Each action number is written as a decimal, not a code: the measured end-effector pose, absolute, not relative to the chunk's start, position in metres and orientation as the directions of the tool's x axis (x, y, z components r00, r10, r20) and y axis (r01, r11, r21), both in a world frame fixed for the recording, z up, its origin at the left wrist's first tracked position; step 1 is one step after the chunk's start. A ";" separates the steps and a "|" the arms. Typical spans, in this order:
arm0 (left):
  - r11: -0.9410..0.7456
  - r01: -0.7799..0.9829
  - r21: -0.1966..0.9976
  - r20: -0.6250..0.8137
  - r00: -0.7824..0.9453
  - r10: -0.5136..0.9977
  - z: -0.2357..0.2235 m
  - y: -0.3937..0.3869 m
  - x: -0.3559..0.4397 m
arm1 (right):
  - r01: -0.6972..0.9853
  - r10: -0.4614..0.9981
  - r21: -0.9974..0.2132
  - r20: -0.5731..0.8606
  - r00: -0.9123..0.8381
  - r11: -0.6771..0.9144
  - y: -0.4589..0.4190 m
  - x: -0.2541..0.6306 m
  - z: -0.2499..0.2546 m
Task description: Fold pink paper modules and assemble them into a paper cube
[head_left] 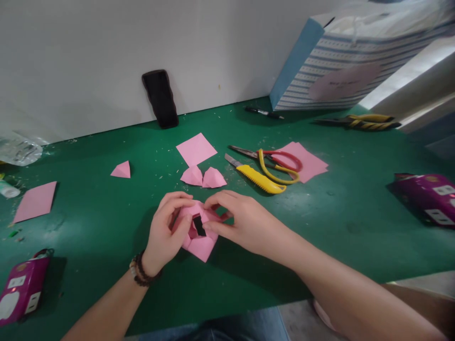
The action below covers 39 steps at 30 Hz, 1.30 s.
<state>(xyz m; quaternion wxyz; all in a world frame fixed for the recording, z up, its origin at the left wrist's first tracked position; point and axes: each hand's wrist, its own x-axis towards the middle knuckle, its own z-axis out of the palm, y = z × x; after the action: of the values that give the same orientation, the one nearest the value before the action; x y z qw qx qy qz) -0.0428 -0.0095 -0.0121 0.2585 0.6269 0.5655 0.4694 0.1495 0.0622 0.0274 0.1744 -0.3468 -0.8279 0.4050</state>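
Note:
A folded pink paper piece [199, 247] with a gap in its middle is held between both hands just above the green table. Through the gap something dark shows. My left hand [169, 227], with beaded bracelets at the wrist, grips the paper's left side with curled fingers. On its right side, my right hand [236, 215] pinches the edge between thumb and fingers. Two small folded pink paper pieces [192, 175] stand side by side just beyond the hands. Behind these lies a flat pink paper square [196, 149].
A yellow utility knife [261, 179] and scissors [280, 166] lie by stacked pink paper [310, 163]. Pliers [369, 121], a pen [263, 112] and a striped bag [330, 71] are behind. A phone [160, 98] leans on the wall. Purple boxes [24, 286] sit at both sides.

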 end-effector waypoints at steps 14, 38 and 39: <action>-0.209 0.402 0.891 0.295 -0.164 0.941 -0.016 -0.010 -0.044 | 0.481 0.706 -0.807 -0.116 -0.698 0.343 0.068 0.163 0.035; -0.177 0.364 0.914 0.308 -0.341 0.888 -0.023 -0.013 -0.040 | 0.446 0.683 -0.819 -0.092 -0.725 0.363 0.056 0.150 0.031; -0.168 0.356 0.919 0.307 -0.382 0.872 -0.024 -0.013 -0.040 | 0.461 0.686 -0.794 -0.076 -0.723 0.398 0.053 0.148 0.030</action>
<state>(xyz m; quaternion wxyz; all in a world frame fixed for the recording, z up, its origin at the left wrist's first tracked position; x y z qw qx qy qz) -0.0403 -0.0130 -0.0235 0.2259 0.5081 0.6043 0.5706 0.1483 0.0529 0.0298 0.1329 -0.3474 -0.8253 0.4248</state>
